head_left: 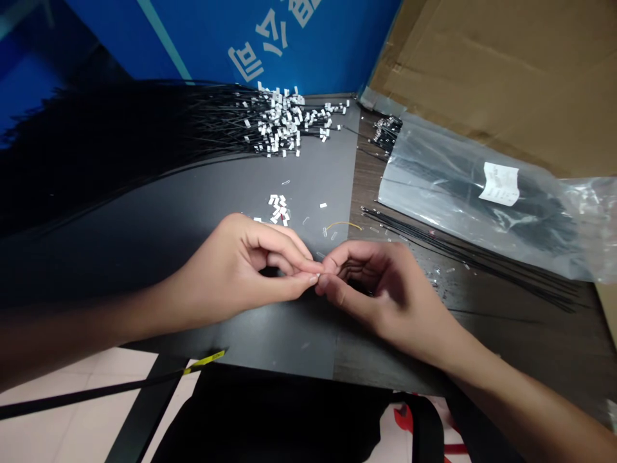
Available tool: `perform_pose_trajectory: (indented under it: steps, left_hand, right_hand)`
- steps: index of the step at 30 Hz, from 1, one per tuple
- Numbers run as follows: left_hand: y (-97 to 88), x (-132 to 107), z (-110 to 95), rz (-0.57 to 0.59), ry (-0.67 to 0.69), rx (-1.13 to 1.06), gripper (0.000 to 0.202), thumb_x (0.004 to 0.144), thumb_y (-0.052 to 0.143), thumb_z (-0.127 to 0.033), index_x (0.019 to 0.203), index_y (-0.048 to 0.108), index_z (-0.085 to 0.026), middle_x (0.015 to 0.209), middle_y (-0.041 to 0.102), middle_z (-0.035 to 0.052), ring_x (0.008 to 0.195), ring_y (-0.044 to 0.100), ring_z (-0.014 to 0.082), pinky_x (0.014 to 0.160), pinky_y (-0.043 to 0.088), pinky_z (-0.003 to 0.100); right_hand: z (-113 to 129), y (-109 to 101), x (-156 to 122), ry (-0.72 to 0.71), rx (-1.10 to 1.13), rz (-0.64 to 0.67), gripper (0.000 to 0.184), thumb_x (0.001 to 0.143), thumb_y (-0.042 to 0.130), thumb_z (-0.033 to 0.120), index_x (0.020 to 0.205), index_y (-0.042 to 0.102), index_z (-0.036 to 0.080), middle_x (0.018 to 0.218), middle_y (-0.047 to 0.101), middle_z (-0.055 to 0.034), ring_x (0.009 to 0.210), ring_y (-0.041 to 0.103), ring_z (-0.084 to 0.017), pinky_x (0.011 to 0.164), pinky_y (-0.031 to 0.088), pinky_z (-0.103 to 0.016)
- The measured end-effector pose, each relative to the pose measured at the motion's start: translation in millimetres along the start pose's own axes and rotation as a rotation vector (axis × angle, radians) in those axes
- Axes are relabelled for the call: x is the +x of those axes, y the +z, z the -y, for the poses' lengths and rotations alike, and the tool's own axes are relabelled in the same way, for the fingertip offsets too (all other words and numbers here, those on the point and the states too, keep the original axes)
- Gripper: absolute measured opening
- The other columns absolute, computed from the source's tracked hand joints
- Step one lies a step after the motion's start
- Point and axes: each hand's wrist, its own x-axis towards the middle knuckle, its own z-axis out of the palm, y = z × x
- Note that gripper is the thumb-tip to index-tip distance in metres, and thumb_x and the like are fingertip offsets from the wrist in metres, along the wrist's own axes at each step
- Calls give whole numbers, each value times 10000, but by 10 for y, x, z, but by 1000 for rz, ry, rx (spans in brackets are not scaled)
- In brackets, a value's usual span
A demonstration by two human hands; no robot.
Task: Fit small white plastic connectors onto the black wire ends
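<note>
My left hand [250, 267] and my right hand [380, 286] meet fingertip to fingertip over the grey mat [168, 218]. Both are closed in a pinch. Something tiny sits between the tips of the left hand, too small to name. A thin black wire [482, 257] seems to run from my right hand toward the loose wires on the right, though the fingers hide the grip. A small heap of white connector housings [278, 210] lies just beyond my left hand.
A large bundle of black wires with white connectors [279, 119] fans across the far left. A clear plastic bag of wires [482, 193] lies at right, before a cardboard box [506, 71]. A blue board [270, 38] stands behind. A short yellow wire [343, 224] lies mid-table.
</note>
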Motion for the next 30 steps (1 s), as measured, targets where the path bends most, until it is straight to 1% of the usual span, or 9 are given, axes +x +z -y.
perform_pose_trajectory:
  steps: [4, 8, 13, 16, 18, 22, 25, 27, 30]
  left_hand:
    - [-38, 39, -18, -3, 7, -48, 65, 838, 876, -153, 855, 906, -209, 894, 853, 64, 820, 797, 173, 754, 630, 205]
    - [-253, 124, -109, 56, -24, -26, 75, 801, 906, -178, 866, 875, -200, 842, 819, 59, 744, 748, 163, 677, 595, 192]
    - [-670, 225, -363, 110, 55, -18, 191, 879, 910, -292, 781, 787, -184, 824, 760, 45, 789, 696, 162, 752, 599, 234]
    - [-872, 237, -481, 103, 19, -105, 303, 902, 933, -380, 798, 748, -164, 1047, 829, 109, 1013, 777, 252, 902, 650, 336]
    - [-982, 236, -514, 87, 17, -126, 324, 907, 939, -428, 855, 761, -162, 1027, 834, 112, 1048, 793, 285, 916, 667, 364]
    - [-1148, 234, -578, -6, 38, -87, 355, 877, 968, -441, 884, 738, -170, 715, 663, -4, 694, 681, 143, 684, 648, 272]
    - [-1248, 250, -722, -77, 37, -50, 391, 877, 965, -423, 922, 672, -167, 684, 556, -46, 561, 505, 61, 487, 475, 182]
    - [-1332, 295, -862, -118, 11, 90, 399, 921, 917, -423, 958, 627, -151, 680, 538, -58, 545, 442, 24, 479, 328, 145]
    - [-1497, 458, -1061, -153, -25, 513, 437, 1008, 762, -494, 1041, 654, -72, 720, 613, -31, 630, 463, 18, 657, 410, 217]
  right_hand:
    - [30, 7, 10, -68, -35, -36, 164, 878, 923, 235, 848, 770, 183, 749, 735, 3, 688, 639, -135, 650, 508, -252]
    - [116, -270, 71, -179, -265, -16, 75, 969, 831, 276, 934, 835, 210, 909, 847, -41, 832, 763, -189, 772, 581, -295]
    - [106, -791, 230, -172, -1064, -442, 118, 950, 742, 126, 988, 839, 181, 1002, 853, -85, 847, 763, -232, 838, 575, -372]
    - [28, -893, 308, -145, -1122, -430, 93, 944, 765, 125, 980, 838, 172, 982, 840, -88, 857, 764, -239, 823, 568, -359]
    - [-12, -888, 339, -142, -1136, -418, 93, 948, 756, 118, 949, 830, 175, 974, 834, -89, 858, 761, -244, 811, 554, -355]
    - [-28, -850, 363, -142, -1176, -405, 144, 952, 711, 86, 888, 797, 183, 951, 824, -85, 870, 750, -250, 792, 520, -346]
    - [-19, -840, 366, -154, -1206, -396, 158, 946, 680, 70, 887, 775, 182, 941, 811, -85, 875, 733, -249, 776, 498, -338]
    - [-19, -840, 362, -156, -1229, -390, 170, 949, 655, 65, 890, 768, 178, 940, 806, -94, 863, 719, -250, 765, 486, -341]
    - [-23, -851, 351, -146, -1258, -371, 169, 947, 654, 63, 921, 776, 176, 974, 815, -104, 874, 721, -253, 758, 480, -338]
